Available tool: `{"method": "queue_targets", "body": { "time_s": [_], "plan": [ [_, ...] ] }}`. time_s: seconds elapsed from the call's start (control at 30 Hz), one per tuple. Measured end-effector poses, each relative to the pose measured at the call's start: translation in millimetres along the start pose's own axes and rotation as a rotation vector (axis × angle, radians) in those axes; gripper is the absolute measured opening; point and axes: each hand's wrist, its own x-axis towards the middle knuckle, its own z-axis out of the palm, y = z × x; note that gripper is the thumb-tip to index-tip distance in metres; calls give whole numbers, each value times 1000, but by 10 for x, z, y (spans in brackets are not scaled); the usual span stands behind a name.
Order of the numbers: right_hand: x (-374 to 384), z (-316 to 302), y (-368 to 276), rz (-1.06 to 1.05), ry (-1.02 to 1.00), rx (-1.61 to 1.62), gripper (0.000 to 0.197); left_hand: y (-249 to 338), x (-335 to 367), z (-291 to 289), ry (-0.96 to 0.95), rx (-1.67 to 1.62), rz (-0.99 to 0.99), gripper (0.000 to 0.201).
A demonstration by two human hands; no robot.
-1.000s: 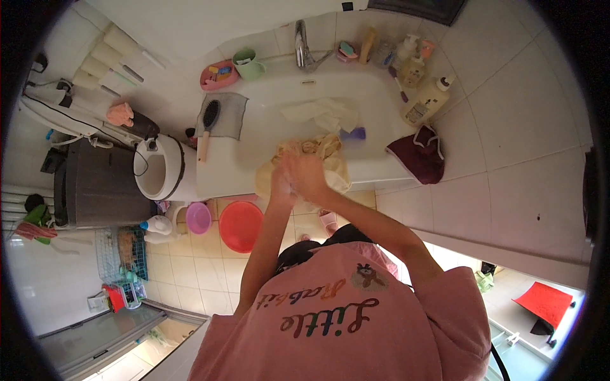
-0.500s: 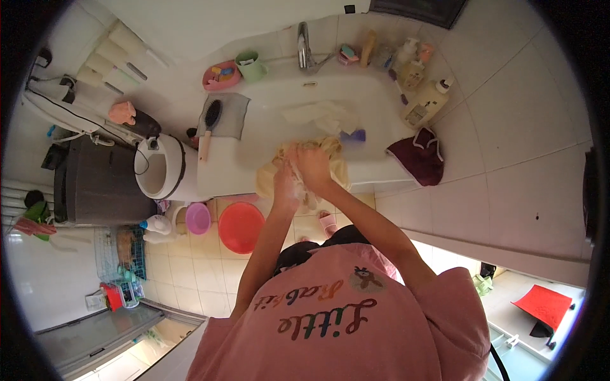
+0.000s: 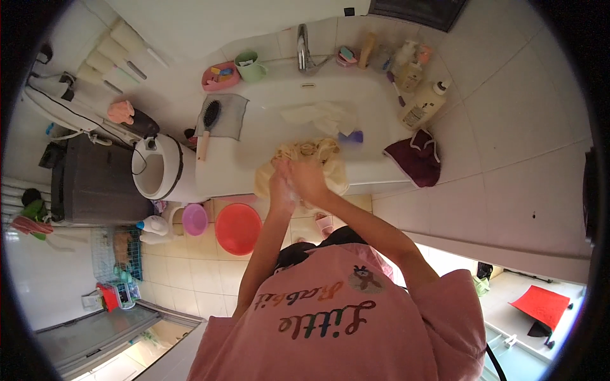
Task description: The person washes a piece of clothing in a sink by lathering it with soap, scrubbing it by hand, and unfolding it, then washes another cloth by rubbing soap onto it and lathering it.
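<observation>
A wet, pale yellow cloth garment (image 3: 330,159) lies bunched over the front rim of the white sink (image 3: 260,136). My left hand (image 3: 283,190) and my right hand (image 3: 307,179) are pressed together on it, with part of the fabric gripped between them. White suds show around my left hand. Behind the garment, a pale wet cloth (image 3: 324,117) is spread in the basin. Beside that cloth sits a small purple block (image 3: 351,136) whose kind I cannot make out.
A chrome faucet (image 3: 303,47) stands at the back, near a green mug (image 3: 250,66). A hairbrush (image 3: 210,117) lies on the left ledge. Pump bottles (image 3: 422,105) and a maroon cloth (image 3: 416,159) occupy the right side. A red basin (image 3: 239,228) sits on the floor.
My hands have shifted slightly down toward me, and more of the bunched yellow fabric shows beyond my fingers. Both still grip the garment.
</observation>
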Motion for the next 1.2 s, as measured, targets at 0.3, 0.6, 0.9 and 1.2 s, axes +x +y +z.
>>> {"method": "queue_targets", "body": {
  "time_s": [0.3,0.6,0.9,1.2],
  "plan": [
    [15,-54,-70,71,-160,-14,16,-30,106,-78,8,-76,25,24],
    [65,-17,-1,114,-51,89,14,-5,-3,66,7,52,51,30],
    [141,55,71,86,80,-36,27,-48,-62,45,-88,60,186,42],
    [103,15,-71,40,-126,23,22,2,-33,-64,-142,56,42,44]
  ]
}}
